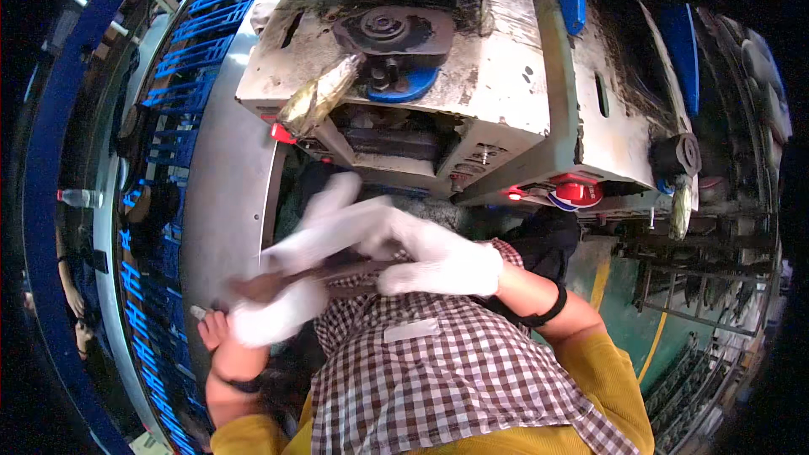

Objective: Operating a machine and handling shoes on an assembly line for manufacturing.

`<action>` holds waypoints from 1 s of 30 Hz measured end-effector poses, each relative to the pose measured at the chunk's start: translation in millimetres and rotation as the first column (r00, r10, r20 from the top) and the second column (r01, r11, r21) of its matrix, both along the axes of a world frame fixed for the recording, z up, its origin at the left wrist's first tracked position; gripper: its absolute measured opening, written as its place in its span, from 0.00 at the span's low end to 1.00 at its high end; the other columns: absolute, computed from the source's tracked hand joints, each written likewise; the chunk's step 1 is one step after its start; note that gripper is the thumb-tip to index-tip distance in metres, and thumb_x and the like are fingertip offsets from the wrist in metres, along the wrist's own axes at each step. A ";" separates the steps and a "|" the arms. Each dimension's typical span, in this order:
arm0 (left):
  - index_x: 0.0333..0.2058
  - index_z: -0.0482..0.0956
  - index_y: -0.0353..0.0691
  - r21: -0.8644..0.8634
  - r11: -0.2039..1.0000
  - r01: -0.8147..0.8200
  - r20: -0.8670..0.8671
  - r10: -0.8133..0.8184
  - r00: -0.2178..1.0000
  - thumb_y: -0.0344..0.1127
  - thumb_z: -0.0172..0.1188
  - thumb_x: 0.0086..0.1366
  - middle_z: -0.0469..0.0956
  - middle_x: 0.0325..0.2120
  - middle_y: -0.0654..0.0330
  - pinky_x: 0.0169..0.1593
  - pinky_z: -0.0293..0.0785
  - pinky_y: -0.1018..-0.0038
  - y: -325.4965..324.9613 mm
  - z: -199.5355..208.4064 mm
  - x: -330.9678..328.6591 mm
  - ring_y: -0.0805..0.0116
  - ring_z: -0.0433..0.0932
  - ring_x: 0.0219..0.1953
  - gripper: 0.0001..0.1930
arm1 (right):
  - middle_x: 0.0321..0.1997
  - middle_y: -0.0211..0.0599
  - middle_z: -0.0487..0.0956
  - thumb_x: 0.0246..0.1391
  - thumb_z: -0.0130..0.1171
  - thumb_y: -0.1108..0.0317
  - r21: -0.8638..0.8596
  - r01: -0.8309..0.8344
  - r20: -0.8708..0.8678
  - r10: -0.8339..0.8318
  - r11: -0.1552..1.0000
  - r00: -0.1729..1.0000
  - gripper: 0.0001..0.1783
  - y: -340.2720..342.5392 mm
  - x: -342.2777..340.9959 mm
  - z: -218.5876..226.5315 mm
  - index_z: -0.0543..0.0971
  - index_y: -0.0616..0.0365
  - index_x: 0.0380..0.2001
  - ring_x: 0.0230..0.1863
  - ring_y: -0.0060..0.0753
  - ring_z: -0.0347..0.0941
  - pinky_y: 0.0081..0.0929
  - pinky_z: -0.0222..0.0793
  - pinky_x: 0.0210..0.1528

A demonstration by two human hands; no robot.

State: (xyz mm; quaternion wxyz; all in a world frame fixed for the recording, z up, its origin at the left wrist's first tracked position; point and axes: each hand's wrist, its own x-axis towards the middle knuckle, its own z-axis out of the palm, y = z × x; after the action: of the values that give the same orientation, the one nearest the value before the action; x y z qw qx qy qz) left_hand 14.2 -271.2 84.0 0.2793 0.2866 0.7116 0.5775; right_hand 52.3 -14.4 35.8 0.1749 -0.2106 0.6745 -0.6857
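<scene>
Both my hands wear white gloves and are close together in front of my apron, blurred by motion. My left hand [282, 313] is closed round a long dark brown piece [261, 286], whose kind the blur hides. From the other side my right hand [447, 261] grips the same piece, its thumb below and its fingers reaching over it. A long white smeared shape [329, 206] stretches beyond the right fingers; whether it is glove or another thing I cannot make out.
Ahead stands a worn cream machine [506, 101] with a dark round fitting [383, 24] and a front opening. Another machine [615, 135] adjoins it on the right. A metal tabletop [223, 185] and blue racks [181, 93] run along the left. Bare fingertips [212, 330] show beside my left wrist.
</scene>
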 end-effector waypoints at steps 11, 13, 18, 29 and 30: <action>0.58 0.75 0.33 0.066 0.957 0.283 0.501 -0.277 0.820 0.34 0.63 0.70 0.78 0.49 0.60 0.56 0.73 0.72 176.1 -111.7 4.8 0.73 0.76 0.50 0.21 | 0.50 0.34 0.77 0.59 0.63 0.69 0.046 0.634 0.296 -0.616 0.772 0.730 0.09 69.6 88.1 -52.2 0.80 0.59 0.41 0.53 0.30 0.71 0.26 0.67 0.57; 0.54 0.78 0.34 -0.030 0.958 0.286 0.359 -0.257 0.897 0.35 0.64 0.69 0.77 0.46 0.60 0.53 0.74 0.73 174.1 -117.6 2.3 0.73 0.76 0.47 0.18 | 0.56 0.36 0.79 0.59 0.61 0.69 0.013 0.612 0.378 -0.571 0.790 0.729 0.22 73.9 91.0 -55.8 0.78 0.62 0.57 0.55 0.31 0.75 0.30 0.68 0.63; 0.43 0.82 0.36 -0.301 0.933 0.197 -0.200 -0.264 0.943 0.39 0.63 0.67 0.77 0.43 0.50 0.50 0.76 0.65 166.3 -123.2 0.6 0.55 0.78 0.46 0.13 | 0.58 0.37 0.78 0.59 0.60 0.69 -0.293 0.647 0.797 -0.193 0.704 0.572 0.29 83.8 91.0 -63.3 0.70 0.62 0.64 0.60 0.33 0.75 0.38 0.69 0.67; 0.46 0.82 0.31 -0.208 0.967 0.148 -0.199 -0.190 0.961 0.37 0.62 0.68 0.78 0.46 0.46 0.54 0.76 0.65 161.7 -122.1 -0.5 0.51 0.79 0.50 0.15 | 0.64 0.49 0.74 0.66 0.53 0.67 -0.531 0.635 0.779 0.027 0.561 0.627 0.30 79.5 76.1 -67.6 0.63 0.61 0.69 0.64 0.51 0.74 0.55 0.71 0.63; 0.46 0.82 0.31 -0.198 0.970 0.139 -0.189 -0.177 0.966 0.37 0.62 0.68 0.78 0.46 0.46 0.54 0.76 0.65 161.0 -121.6 0.4 0.51 0.79 0.50 0.15 | 0.64 0.49 0.74 0.66 0.53 0.67 -0.531 0.635 0.779 0.029 0.562 0.626 0.30 81.5 76.2 -65.3 0.63 0.61 0.69 0.64 0.51 0.74 0.55 0.71 0.63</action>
State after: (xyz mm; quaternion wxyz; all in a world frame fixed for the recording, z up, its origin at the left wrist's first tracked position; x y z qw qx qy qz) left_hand 14.6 -110.2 -37.6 0.2747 0.3737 0.7613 0.4530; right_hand 128.5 67.1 -29.6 0.1797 0.1527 0.2147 -0.9478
